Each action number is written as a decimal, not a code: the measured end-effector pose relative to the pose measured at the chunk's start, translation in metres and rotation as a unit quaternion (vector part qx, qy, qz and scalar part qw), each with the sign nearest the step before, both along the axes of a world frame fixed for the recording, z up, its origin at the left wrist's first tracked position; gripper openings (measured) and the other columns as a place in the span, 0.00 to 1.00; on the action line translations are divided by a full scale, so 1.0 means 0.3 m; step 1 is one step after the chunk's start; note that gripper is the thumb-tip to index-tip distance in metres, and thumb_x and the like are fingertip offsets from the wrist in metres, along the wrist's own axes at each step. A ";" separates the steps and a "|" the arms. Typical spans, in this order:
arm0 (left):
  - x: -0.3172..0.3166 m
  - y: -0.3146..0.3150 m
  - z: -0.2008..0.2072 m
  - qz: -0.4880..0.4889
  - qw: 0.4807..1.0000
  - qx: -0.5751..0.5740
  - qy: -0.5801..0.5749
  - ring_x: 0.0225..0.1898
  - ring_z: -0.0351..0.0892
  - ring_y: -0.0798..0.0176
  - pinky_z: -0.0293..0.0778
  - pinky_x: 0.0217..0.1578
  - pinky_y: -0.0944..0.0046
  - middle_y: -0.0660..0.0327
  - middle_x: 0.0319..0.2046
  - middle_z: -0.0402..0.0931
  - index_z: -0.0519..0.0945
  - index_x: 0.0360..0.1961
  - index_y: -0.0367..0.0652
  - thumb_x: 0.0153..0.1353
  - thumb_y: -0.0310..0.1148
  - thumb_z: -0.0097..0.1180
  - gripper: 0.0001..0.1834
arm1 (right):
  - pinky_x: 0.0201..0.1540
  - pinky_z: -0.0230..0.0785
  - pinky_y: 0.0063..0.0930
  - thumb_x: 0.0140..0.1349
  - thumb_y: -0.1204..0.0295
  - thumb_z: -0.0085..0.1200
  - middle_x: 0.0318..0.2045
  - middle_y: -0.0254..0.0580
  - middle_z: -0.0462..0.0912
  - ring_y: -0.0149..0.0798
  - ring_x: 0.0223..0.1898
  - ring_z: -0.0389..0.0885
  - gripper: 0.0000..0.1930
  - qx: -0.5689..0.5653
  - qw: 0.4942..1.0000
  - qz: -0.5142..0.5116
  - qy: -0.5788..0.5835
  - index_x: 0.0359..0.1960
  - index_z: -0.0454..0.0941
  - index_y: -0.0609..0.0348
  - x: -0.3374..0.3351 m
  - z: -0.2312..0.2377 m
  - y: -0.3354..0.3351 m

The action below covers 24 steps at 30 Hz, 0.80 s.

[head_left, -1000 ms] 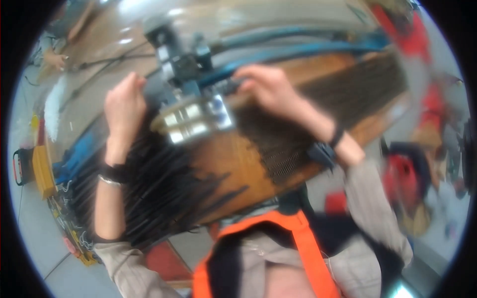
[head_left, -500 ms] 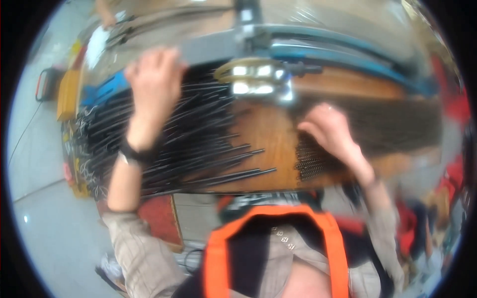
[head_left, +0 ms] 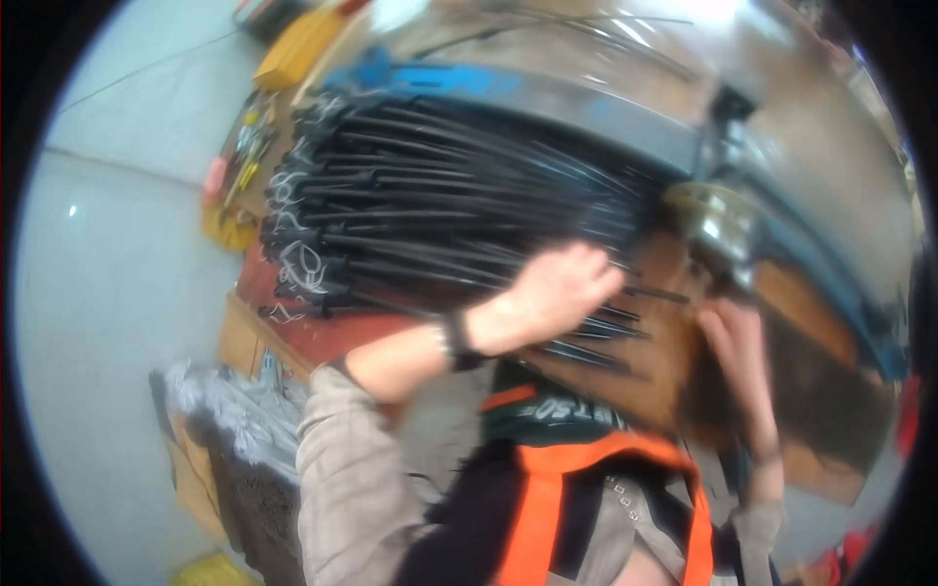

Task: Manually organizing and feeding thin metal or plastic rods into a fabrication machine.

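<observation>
My left hand (head_left: 567, 291) reaches over a wide bundle of long black rods (head_left: 420, 210), its fingers curled near their right ends. A single black rod end (head_left: 666, 294) sticks out just past these fingers and points toward my right hand. Motion blur hides how firmly the fingers close on it. My right hand (head_left: 741, 347) is below a shiny metal fixture (head_left: 725, 234) with a yellowish ring, fingers drawn together near its lower edge. Whatever is between those fingertips cannot be made out. Thin white wire loops (head_left: 303, 266) hang at the rods' left ends.
A dark bundle of thin strands (head_left: 821, 391) lies on the wooden table (head_left: 645, 381) right of my right hand. Behind the fixture runs a blue-grey rail (head_left: 625, 122). A yellow box (head_left: 298, 49) stands far left; a plastic-covered stack (head_left: 220, 405) is at near left.
The view has swung, so the table sits tilted. My left hand has come from the bundle's far edge to the rods' right ends. My right hand has moved up to the fixture.
</observation>
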State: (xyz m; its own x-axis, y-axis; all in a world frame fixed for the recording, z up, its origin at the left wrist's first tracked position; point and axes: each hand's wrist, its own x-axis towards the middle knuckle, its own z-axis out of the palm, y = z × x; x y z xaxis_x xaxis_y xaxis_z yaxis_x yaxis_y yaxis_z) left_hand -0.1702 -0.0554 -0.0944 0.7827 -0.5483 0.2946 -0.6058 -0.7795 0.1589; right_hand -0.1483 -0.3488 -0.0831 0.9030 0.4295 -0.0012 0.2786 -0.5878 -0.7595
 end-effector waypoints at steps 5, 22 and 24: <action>-0.050 -0.009 0.056 -0.021 0.999 -0.026 0.028 0.34 0.75 0.61 0.77 0.25 0.65 0.61 0.30 0.71 0.76 0.41 0.45 0.56 0.27 0.54 0.10 | 0.26 0.66 0.32 0.59 0.74 0.59 0.19 0.45 0.75 0.45 0.22 0.74 0.06 0.062 0.995 -0.035 0.062 0.31 0.81 0.66 -0.036 -0.040 0.026; 0.219 -0.286 0.394 -0.159 0.985 0.059 -0.022 0.30 0.77 0.49 0.73 0.26 0.53 0.55 0.27 0.73 0.80 0.49 0.45 0.53 0.25 0.59 0.19 | 0.38 0.80 0.36 0.58 0.67 0.63 0.35 0.45 0.83 0.44 0.33 0.84 0.23 -0.128 0.899 -0.302 -0.289 0.55 0.78 0.59 -0.052 -0.134 -0.484; 0.280 -0.366 0.405 -0.195 0.976 0.073 -0.068 0.31 0.76 0.49 0.73 0.30 0.52 0.54 0.28 0.72 0.79 0.52 0.44 0.53 0.24 0.58 0.21 | 0.38 0.80 0.35 0.59 0.66 0.63 0.35 0.45 0.84 0.44 0.33 0.84 0.22 -0.093 0.890 -0.290 -0.339 0.55 0.78 0.58 -0.066 -0.101 -0.504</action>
